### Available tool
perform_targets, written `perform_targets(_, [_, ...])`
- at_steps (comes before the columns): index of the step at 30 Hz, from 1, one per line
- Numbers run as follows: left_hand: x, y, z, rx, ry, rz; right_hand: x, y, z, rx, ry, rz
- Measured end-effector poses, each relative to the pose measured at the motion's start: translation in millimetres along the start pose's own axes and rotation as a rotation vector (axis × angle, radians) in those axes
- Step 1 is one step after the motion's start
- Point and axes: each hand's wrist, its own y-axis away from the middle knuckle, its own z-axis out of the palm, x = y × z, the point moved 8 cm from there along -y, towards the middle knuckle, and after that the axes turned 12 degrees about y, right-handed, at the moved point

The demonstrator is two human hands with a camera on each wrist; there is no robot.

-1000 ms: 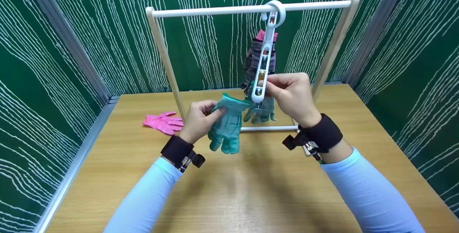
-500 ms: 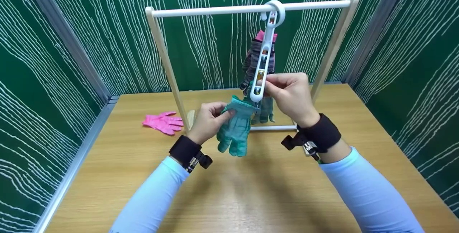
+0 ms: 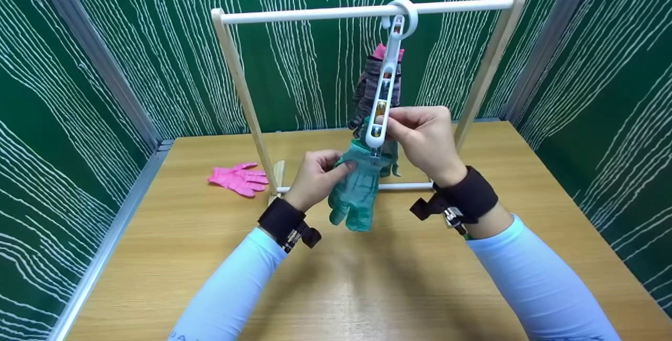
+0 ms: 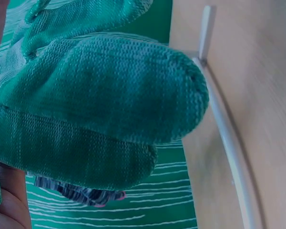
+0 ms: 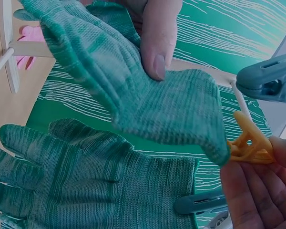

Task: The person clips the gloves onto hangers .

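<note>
My left hand [image 3: 317, 178] holds a green knit glove [image 3: 354, 191], thumb on its front, fingers of the glove hanging down. With my right hand [image 3: 428, 134] I pinch a yellow clothespin [image 5: 250, 145] on the white clip hanger [image 3: 375, 141]. The right wrist view has a corner of the glove's cuff at the clothespin's jaws; whether it is clamped I cannot tell. A second green glove [image 5: 86, 183] hangs behind, its cuff in a blue-grey clothespin [image 5: 200, 202]. Another blue-grey clothespin [image 5: 267, 76] is at upper right. Farther back hangs a dark striped glove [image 3: 375, 78] with pink cuff.
The hanger hooks over the white top bar [image 3: 304, 16] of a wooden rack, whose low white crossbar [image 3: 407, 187] is near the tabletop. A pink glove [image 3: 239, 179] lies on the wooden table [image 3: 336, 288] at left. Green walls with white streaks surround the table.
My left hand has moved right with the green glove, bringing its cuff beneath the near end of the hanger. My right hand has stayed nearly still on the clothespin.
</note>
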Motion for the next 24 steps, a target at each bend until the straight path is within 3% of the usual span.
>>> perform_targets(10, [0.1,-4.5,10.8,-0.008,0.036,-0.003,-1,0.4,2,-0.001,-0.048,-0.001])
perform_targets(24, [1.6,-8.4,17.7,0.007,0.133,-0.026,-2,1.0,1,0.014,-0.013,-0.006])
